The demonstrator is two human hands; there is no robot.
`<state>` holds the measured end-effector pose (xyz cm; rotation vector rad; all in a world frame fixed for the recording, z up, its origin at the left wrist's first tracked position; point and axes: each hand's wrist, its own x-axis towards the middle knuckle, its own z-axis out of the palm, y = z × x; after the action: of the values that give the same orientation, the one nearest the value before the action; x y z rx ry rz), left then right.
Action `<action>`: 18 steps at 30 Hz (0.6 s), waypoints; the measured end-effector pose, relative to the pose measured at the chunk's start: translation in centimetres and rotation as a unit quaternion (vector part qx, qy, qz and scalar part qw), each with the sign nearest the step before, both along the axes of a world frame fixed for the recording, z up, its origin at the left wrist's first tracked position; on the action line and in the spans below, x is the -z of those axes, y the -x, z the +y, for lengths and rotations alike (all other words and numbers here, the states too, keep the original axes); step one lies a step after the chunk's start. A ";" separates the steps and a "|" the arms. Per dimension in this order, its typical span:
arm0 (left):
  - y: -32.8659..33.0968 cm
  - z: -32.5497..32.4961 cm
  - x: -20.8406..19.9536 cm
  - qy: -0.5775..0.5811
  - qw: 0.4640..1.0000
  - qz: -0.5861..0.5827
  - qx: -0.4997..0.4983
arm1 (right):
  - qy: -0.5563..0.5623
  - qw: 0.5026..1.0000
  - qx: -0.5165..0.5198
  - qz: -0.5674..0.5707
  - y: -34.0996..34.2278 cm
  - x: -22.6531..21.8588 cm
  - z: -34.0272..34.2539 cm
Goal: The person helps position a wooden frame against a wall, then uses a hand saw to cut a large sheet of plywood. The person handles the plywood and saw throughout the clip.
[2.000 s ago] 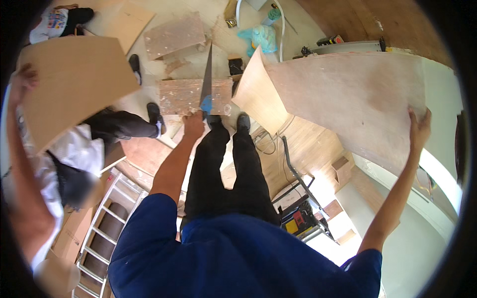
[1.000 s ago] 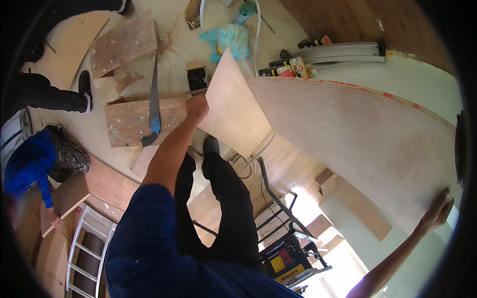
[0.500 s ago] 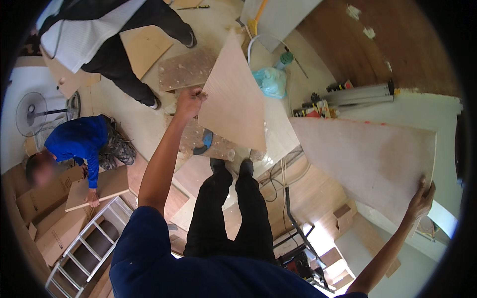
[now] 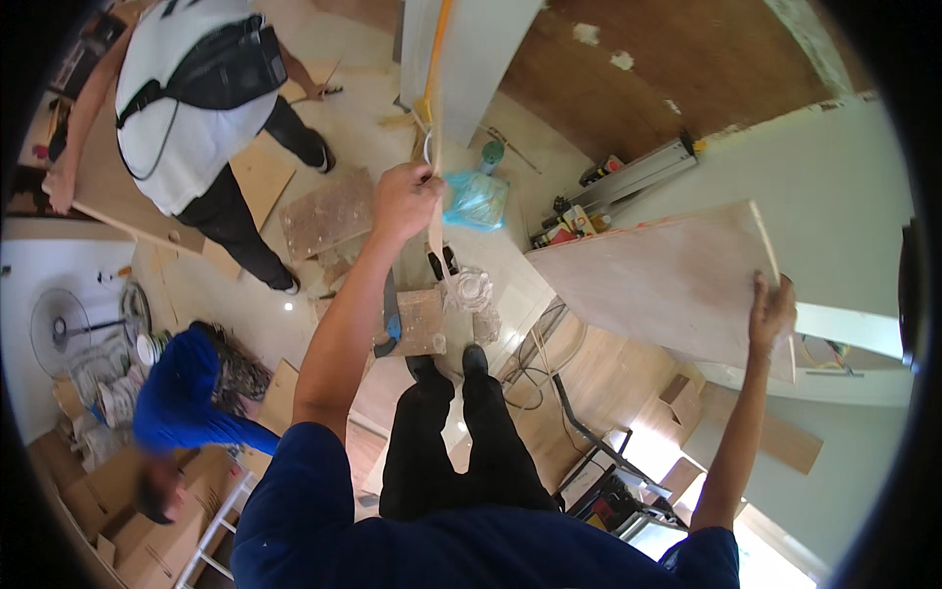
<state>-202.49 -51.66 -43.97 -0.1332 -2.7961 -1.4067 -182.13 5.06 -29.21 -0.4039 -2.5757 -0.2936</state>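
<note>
My left hand (image 4: 405, 204) is closed on a thin plywood piece (image 4: 438, 232), held up in front of me and seen almost edge-on. At the right, my right hand (image 4: 772, 312) grips the outer edge of a larger plywood panel (image 4: 653, 280), which is tilted and reaches back toward the middle. Below my left hand, a handsaw with a blue-and-black handle (image 4: 392, 329) rests by a stained board (image 4: 422, 319) near my feet. A crumpled whitish bundle (image 4: 475, 289) sits beside that board.
At upper left a person in a white top (image 4: 186, 108) holds a board (image 4: 128, 201). Another in blue (image 4: 186, 388) bends near cartons (image 4: 118, 486) and a ladder (image 4: 211, 540). A blue plastic bag (image 4: 478, 199), a metal level-like bar (image 4: 638, 172) and a black metal stand (image 4: 618, 491) lie around.
The piece in my left hand has turned from broad face to edge-on. My right hand and its panel have shifted left and up. Both other people have moved; the white-topped one now shows a board.
</note>
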 end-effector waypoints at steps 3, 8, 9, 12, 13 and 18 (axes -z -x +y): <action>2.1 4.1 -8.4 -0.002 1.000 0.027 0.003 | -0.004 1.000 -0.016 -0.002 -0.2 -0.8 -1.1; 6.2 9.3 -15.9 0.041 0.984 0.172 -0.014 | 0.020 0.999 0.017 -0.024 -0.3 -1.5 -1.7; 7.4 10.1 -16.0 0.051 0.973 0.226 -0.016 | 0.019 0.999 0.014 -0.023 -0.4 -1.3 -1.6; 9.3 11.9 -17.6 0.022 0.977 0.212 -0.028 | 0.044 0.999 0.010 -0.030 -0.4 -1.9 -3.0; 9.5 12.3 -18.2 0.052 0.980 0.189 -0.024 | 0.040 0.998 0.018 -0.048 -0.9 -1.9 -3.1; 12.5 17.7 -19.3 0.128 0.970 0.194 -0.075 | 0.076 0.996 0.010 -0.045 -2.1 -1.6 -3.0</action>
<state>-214.98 -33.96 -24.62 -0.1736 -2.5781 -0.8710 -180.00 2.08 -27.59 -0.4806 -2.6933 -0.1263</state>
